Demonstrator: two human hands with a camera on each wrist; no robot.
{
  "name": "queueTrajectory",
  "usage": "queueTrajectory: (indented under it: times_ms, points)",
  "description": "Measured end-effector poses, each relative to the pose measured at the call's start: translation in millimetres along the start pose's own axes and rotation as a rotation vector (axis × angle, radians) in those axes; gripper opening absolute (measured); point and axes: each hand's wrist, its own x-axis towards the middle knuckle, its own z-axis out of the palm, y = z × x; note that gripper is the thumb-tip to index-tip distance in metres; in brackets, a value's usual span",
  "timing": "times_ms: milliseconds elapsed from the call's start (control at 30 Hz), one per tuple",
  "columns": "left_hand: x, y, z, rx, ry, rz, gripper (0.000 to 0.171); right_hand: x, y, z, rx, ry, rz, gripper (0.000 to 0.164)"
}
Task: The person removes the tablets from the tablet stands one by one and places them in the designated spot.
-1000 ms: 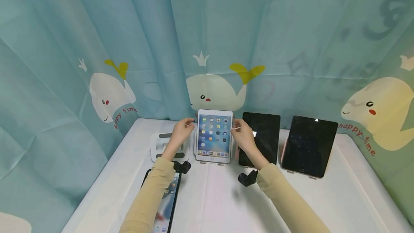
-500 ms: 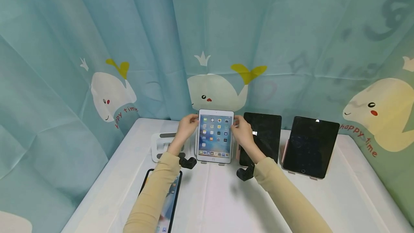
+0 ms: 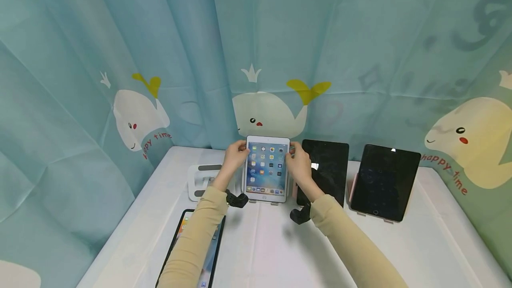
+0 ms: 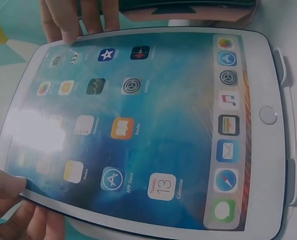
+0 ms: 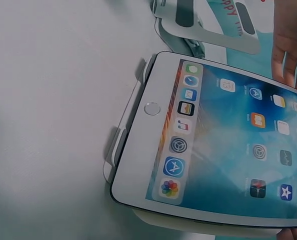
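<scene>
A white-framed tablet (image 3: 266, 168) with a lit home screen leans upright on a stand at the back middle of the table. Two small lips (image 4: 292, 182) of that stand hook its bottom edge. My left hand (image 3: 235, 157) pinches the upper left edge, thumb on the front and fingers behind, as the left wrist view shows. On the opposite edge my right hand (image 3: 299, 163) holds the tablet the same way, partly overlapping a dark tablet (image 3: 335, 163) behind it in the head view. Most of the stand's body is hidden behind the white-framed tablet.
Farther right, another dark tablet (image 3: 386, 181) leans on a pink stand (image 3: 352, 189). A bare white stand (image 3: 193, 180) is left of the middle. At front left a larger lit tablet (image 3: 210, 254) lies flat, partly under the left sleeve. A whale-print curtain (image 3: 268, 48) hangs behind.
My left hand has moved right, from just beside the white-framed tablet onto its edge. My right fingers have closed on the other edge. The tablet has stayed on its stand.
</scene>
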Motion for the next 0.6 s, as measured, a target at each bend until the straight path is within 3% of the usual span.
queueTrajectory:
  times_ms: [600]
  points:
    - [-3.0, -1.6, 4.8, -0.100, 0.079, -0.046, 0.025, -2.8, 1.8, 2.9, 0.093, 0.073, 0.006, 0.030]
